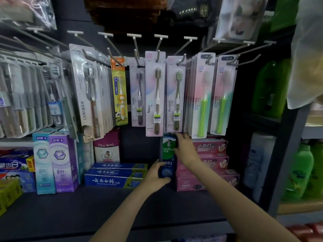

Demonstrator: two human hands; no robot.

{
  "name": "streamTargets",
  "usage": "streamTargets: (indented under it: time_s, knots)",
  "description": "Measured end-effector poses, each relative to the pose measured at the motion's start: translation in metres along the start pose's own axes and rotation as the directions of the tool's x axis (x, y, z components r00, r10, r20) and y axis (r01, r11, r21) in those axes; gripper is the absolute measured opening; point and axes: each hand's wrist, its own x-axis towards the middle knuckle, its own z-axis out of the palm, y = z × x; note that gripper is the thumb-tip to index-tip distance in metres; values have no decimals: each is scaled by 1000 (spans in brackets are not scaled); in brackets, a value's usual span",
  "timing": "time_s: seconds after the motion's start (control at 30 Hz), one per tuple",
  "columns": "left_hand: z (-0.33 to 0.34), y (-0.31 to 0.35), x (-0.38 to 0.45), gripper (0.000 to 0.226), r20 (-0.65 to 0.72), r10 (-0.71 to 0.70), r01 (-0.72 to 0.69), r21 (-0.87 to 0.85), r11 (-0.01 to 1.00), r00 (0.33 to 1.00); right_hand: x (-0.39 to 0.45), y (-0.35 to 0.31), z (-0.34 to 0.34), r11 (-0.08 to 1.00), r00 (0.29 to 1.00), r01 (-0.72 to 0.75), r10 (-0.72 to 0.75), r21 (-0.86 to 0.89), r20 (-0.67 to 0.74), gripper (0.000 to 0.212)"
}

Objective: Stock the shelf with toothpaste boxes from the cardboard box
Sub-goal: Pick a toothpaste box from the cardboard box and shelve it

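Green toothpaste box (168,154) stands upright on dark shelf (70,206), between blue boxes (115,175) on its left and pink boxes (209,165) on its right. Left hand (157,173) grips its lower end; right hand (185,145) grips its upper right edge.

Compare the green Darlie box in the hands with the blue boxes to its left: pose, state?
The Darlie box stands upright; the blue boxes lie flat, stacked. The Darlie box is held by the left hand and right hand; nothing touches the blue boxes. Both sit on the same shelf.
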Motion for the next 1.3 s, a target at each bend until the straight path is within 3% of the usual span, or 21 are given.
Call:
streamTargets:
  time_s: [0.17, 0.3, 0.4, 0.47, 0.53, 0.63, 0.7, 0.8, 0.9, 1.0, 1.1, 1.17, 1.3]
  knots:
    - [-2, 12, 8, 68, 133, -5, 7, -13, 1000, 991, -25, 3, 30, 998, 991, -14, 21, 56, -132, 52]
    - [-2, 13, 11, 60, 159, -7, 10, -18, 1000, 987, -31, 7, 46, 1000, 999, -1, 1, -6, 36, 45]
    - [-1, 2, 8, 62, 130, -19, 21, -15, 1000, 991, -34, 10, 49, 1000, 999, -5, 5, 4, 53, 42]
    - [-2, -7, 2, 65, 77, -45, 47, -32, 998, 996, -38, 9, 51, 1000, 1000, 14, -14, 12, 20, 40]
    - [-1, -17, -10, 54, -37, -20, 18, -65, 998, 999, -46, 6, 53, 998, 999, 49, -49, 25, -8, 36]
    - [-2, -27, -49, 32, -269, 158, -173, -30, 985, 950, -73, 0, 59, 977, 978, 195, -187, 85, -95, 29]
    - [1, -46, -85, 23, -311, 297, -295, 54, 954, 903, -107, -6, 67, 936, 946, 314, -294, 156, -139, 23]
    - [16, -99, -149, 20, -199, 303, -280, 133, 951, 932, -181, -10, 97, 882, 909, 405, -417, 241, -2, 24]
    - [38, -167, -207, 15, -83, 108, -95, 143, 985, 991, -256, 1, 151, 891, 863, 358, -430, 280, 266, 27]
    - [60, -241, -257, 16, 100, -166, 154, 115, 981, 981, -320, 18, 212, 931, 755, 262, -363, 256, 546, 33]
    - [81, -309, -301, 20, 223, -416, 379, 192, 905, 882, -383, 45, 283, 993, 523, 87, -109, 75, 846, 27]
    - [97, -354, -326, 21, 253, -532, 475, 254, 843, 808, -423, 66, 332, 997, 381, -46, 70, -56, 922, 33]
    - [133, -431, -352, 22, 342, -654, 578, 306, 757, 675, -476, 108, 417, 942, 198, -87, 336, -325, 921, 45]
